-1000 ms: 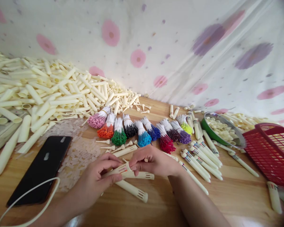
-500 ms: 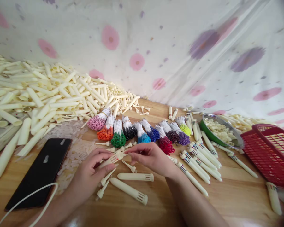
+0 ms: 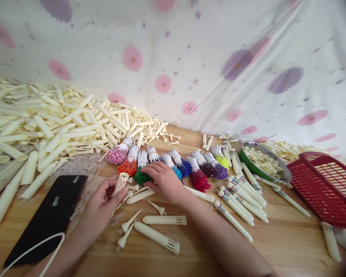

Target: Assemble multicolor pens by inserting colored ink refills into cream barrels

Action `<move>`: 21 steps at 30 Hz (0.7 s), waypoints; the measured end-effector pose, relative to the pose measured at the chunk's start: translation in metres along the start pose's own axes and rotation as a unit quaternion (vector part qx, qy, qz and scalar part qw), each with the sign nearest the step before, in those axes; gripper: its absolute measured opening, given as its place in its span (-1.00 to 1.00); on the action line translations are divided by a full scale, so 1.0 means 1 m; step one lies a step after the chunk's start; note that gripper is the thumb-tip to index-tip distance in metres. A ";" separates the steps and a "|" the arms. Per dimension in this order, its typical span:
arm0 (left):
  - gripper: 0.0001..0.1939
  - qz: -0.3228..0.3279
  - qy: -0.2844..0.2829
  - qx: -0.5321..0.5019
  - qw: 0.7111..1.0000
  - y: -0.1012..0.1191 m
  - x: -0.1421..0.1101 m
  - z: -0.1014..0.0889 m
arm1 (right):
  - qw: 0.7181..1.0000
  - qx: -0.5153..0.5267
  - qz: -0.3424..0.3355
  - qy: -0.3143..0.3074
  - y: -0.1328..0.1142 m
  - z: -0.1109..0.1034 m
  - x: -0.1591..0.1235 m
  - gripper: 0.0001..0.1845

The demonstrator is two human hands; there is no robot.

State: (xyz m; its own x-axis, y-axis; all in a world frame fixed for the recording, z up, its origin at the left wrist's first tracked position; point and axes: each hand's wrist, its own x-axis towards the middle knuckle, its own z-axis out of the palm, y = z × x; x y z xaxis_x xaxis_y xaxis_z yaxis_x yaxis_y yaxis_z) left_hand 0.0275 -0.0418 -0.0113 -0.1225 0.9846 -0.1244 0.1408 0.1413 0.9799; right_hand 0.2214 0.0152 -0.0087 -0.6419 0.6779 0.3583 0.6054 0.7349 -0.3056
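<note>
My left hand (image 3: pixel 99 206) is closed around a cream pen barrel (image 3: pixel 122 178), tilted with its slotted open end up. My right hand (image 3: pixel 164 181) reaches over the green refill bundle (image 3: pixel 143 158), its thumb and fingers apart on either side of the green tips. I cannot tell whether the fingertips touch them. Bundles of pink refills (image 3: pixel 119 152) and orange refills (image 3: pixel 130 163) stand beside the green one. Below my hands lie a slotted barrel (image 3: pixel 164 219), another slotted barrel (image 3: pixel 157 236) and several small cream pointed parts (image 3: pixel 129 222).
A large heap of cream barrels (image 3: pixel 60 123) fills the left, with a black phone (image 3: pixel 46 219) and white cable (image 3: pixel 53 246) in front. At right are several multicolour pens (image 3: pixel 233 206), a green bowl (image 3: pixel 249 164) of small parts and a red basket (image 3: pixel 314 196).
My right hand has left the barrel's slotted end and moved to the green refills. My left hand has shifted left and turned the barrel more upright.
</note>
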 end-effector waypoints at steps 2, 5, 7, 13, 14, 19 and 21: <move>-0.65 -0.010 -0.017 -0.003 1.000 0.002 -0.002 0.001 | 1.000 -0.025 -0.010 0.014 0.004 0.004 -0.001 -0.76; -0.68 -0.024 -0.031 -0.002 0.999 0.005 -0.005 0.004 | 0.998 -0.022 -0.030 0.060 0.007 0.010 -0.004 -0.89; -0.71 -0.030 -0.036 -0.002 0.999 0.006 -0.006 0.005 | 0.994 -0.014 -0.049 0.092 0.006 0.011 -0.006 -0.87; -0.75 -0.032 -0.049 -0.018 0.998 0.005 -0.005 0.007 | 0.980 -0.020 -0.161 0.118 -0.010 -0.002 -0.013 -0.77; -0.75 -0.034 -0.054 -0.017 0.998 0.004 -0.005 0.008 | 0.976 -0.017 -0.175 0.132 -0.014 -0.007 -0.015 -0.77; -0.75 -0.030 -0.110 0.006 0.993 0.002 -0.006 0.008 | 0.945 0.124 0.004 0.303 -0.021 -0.036 -0.022 -0.82; -0.72 -0.030 -0.133 0.026 0.990 0.001 -0.008 0.008 | 0.896 0.234 0.127 0.355 -0.019 -0.043 -0.023 -0.88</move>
State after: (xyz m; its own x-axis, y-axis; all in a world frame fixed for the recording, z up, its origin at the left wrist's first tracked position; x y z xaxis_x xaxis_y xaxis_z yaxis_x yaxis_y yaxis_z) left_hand 0.0369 -0.0485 -0.0105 0.1291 0.9655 -0.2261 0.1917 0.1994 0.9610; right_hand 0.2453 -0.0151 0.0267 0.0501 0.7629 0.6445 0.3199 0.5991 -0.7340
